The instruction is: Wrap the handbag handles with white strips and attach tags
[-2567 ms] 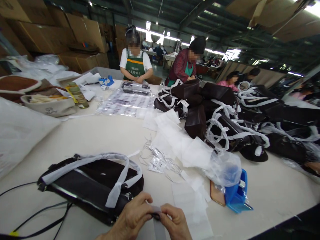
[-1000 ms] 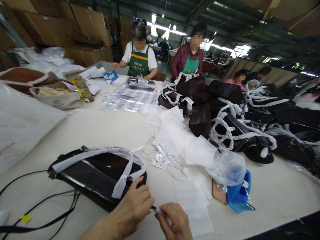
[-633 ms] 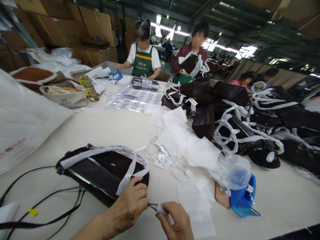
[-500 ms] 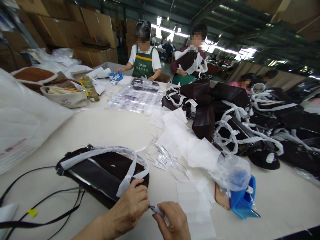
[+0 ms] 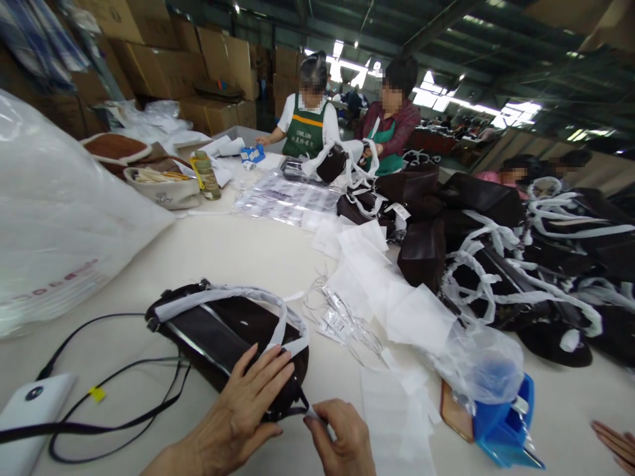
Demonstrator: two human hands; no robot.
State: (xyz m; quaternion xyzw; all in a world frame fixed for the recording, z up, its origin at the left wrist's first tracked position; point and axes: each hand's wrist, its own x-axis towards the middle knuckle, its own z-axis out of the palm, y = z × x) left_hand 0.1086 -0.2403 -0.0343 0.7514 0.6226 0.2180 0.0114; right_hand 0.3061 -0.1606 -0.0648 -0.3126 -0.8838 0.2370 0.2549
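A dark brown handbag (image 5: 213, 330) lies on the white table, its handle (image 5: 290, 324) wrapped in white paper. My left hand (image 5: 251, 400) rests on the bag's near right part with its fingers stretched out, holding nothing. Beside the bag's right end, my right hand (image 5: 344, 433) pinches a small white wrapping strip (image 5: 311, 414) at a short dark strap. The far end of this strip is hidden by my fingers. White tissue sheets (image 5: 397, 416) and string hang tags (image 5: 337, 320) lie just past my right hand.
A white power bank (image 5: 37, 420) with a black cord sits at left, below a large plastic bag (image 5: 74, 218). Wrapped dark bags (image 5: 496, 264) are heaped at right, near a blue holder (image 5: 503, 423). Another person's hand (image 5: 615, 443) shows at the right edge. Two co-workers stand across the table.
My left hand has gone from gripping near the bag's end to lying flat on the bag. My right hand stays at the strap. Another person's hand has appeared at right.
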